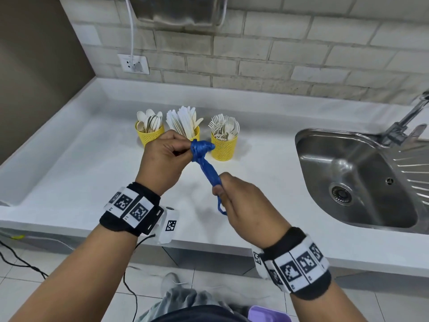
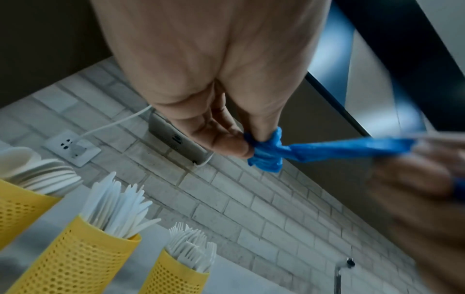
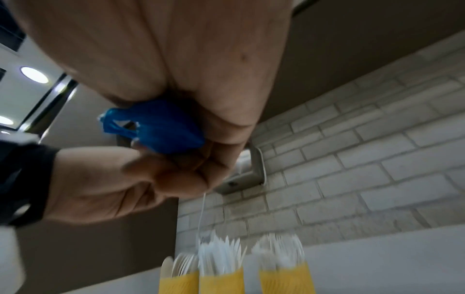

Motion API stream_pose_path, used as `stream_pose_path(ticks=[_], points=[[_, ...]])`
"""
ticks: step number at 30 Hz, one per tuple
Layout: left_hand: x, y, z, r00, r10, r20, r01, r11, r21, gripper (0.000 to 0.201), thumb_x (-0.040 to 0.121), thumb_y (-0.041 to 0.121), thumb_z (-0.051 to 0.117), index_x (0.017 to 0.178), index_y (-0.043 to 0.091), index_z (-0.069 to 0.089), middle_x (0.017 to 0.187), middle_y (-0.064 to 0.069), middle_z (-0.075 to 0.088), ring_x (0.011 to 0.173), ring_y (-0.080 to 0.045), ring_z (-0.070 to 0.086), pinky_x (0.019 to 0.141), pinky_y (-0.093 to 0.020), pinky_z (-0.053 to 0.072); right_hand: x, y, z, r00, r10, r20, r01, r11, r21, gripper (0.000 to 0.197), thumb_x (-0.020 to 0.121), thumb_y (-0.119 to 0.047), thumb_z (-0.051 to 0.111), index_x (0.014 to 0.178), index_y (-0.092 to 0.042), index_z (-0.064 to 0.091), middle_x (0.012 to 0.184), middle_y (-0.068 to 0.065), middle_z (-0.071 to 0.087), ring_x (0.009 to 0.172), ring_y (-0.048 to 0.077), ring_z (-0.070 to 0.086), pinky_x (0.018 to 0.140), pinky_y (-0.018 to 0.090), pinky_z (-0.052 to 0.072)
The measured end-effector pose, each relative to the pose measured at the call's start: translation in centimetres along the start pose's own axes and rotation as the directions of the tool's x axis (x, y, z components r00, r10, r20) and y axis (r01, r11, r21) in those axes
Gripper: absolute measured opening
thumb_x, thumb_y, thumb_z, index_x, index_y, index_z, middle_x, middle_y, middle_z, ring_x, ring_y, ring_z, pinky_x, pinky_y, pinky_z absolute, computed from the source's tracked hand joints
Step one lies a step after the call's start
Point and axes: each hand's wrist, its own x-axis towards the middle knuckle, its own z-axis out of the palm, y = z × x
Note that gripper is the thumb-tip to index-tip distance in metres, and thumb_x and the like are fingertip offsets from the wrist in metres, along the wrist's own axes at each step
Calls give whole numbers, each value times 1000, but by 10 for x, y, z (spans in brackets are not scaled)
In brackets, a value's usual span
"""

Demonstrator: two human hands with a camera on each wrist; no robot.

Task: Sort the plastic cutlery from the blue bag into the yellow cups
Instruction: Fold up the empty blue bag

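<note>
The blue bag (image 1: 204, 159), twisted into a thin rope and knotted at one end, is stretched in the air above the white desk (image 1: 69, 173) between two hands. The knotted end is pinched by the left hand (image 1: 162, 156), thumb and fingers (image 2: 221, 143) curled onto it; the other end is clamped in the fist of the right hand (image 1: 246, 205), with a small loop of plastic left hanging below that fist. In the right wrist view the bunched plastic is seen pressed into the palm.

Behind the bag, three yellow perforated cups are lined up on the desk near the wall. The left cup (image 1: 149, 135) is filled with spoons (image 1: 151, 122), the middle cup (image 1: 195, 133) with knives (image 1: 183, 120), the right cup (image 1: 224, 147) with forks (image 1: 224, 126). The middle cup is partly hidden by the left hand.

A steel sink (image 1: 362, 182) and tap (image 1: 408, 117) are set into the desk at the right. A brick-tiled wall (image 1: 278, 61) with a socket (image 1: 133, 63) and a white cable (image 1: 132, 31) is seen behind. Marker bands are worn on both wrists.
</note>
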Motion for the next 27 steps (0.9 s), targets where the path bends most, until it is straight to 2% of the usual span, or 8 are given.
stream_pose_path(ticks=[5,8,11,14,17,19,21,27], points=[[-8,2,6,989,48,138,-61,994,92,20,83,0,75,84,18,82,81,1,63,74,-4,57,68,-18,42,22,-17,-44,982,-148,-121,122,973,-195,3,103,-16,50,102,-17,48,78,-8,49,62,18,39,56,36,36],[-13,14,3,949,79,305,-86,996,9,22,83,-3,76,77,18,80,77,9,61,73,-4,59,67,-18,44,44,-11,-64,969,-167,-183,143,980,-136,12,104,-18,47,99,-11,56,82,-4,60,66,12,50,63,32,44],[-17,27,-2,919,116,378,-63,987,-148,14,82,-2,77,83,11,82,82,8,60,75,-8,58,68,-27,48,63,2,-66,965,-157,-211,164,986,12,17,105,-16,46,94,-9,58,77,-5,59,65,-1,52,64,15,44],[-16,36,-4,934,194,300,-101,948,-300,14,82,5,75,84,17,79,105,0,54,88,-12,55,78,-23,49,73,19,-47,980,-85,-182,113,982,152,19,106,-17,47,92,-12,58,76,-7,58,68,1,51,65,17,45],[-15,32,-2,954,229,194,-181,955,-236,18,83,12,77,89,28,81,119,2,51,99,-9,54,89,-19,45,68,26,-18,989,-33,-145,72,959,273,13,98,-5,47,88,-7,55,77,-1,57,69,6,48,65,24,41],[-19,26,-1,979,149,136,-108,957,-268,25,84,8,78,85,33,82,111,5,56,100,-9,57,87,-23,47,58,22,1,989,29,-142,25,932,360,21,96,2,44,87,-16,52,75,-10,53,67,-2,49,64,13,39],[-21,21,0,995,59,79,-35,959,-281,29,85,3,77,87,32,80,101,3,59,95,-8,59,81,-25,48,46,15,18,986,86,-146,-32,940,339,22,103,-5,42,90,-21,50,72,-17,49,64,-5,50,61,10,36],[-25,19,1,1000,-28,13,30,994,-106,29,86,5,77,84,33,77,93,7,60,84,5,57,74,-12,44,18,5,30,993,95,-75,-77,975,210,19,109,-21,40,103,-7,52,81,-13,58,70,14,53,66,32,42]])
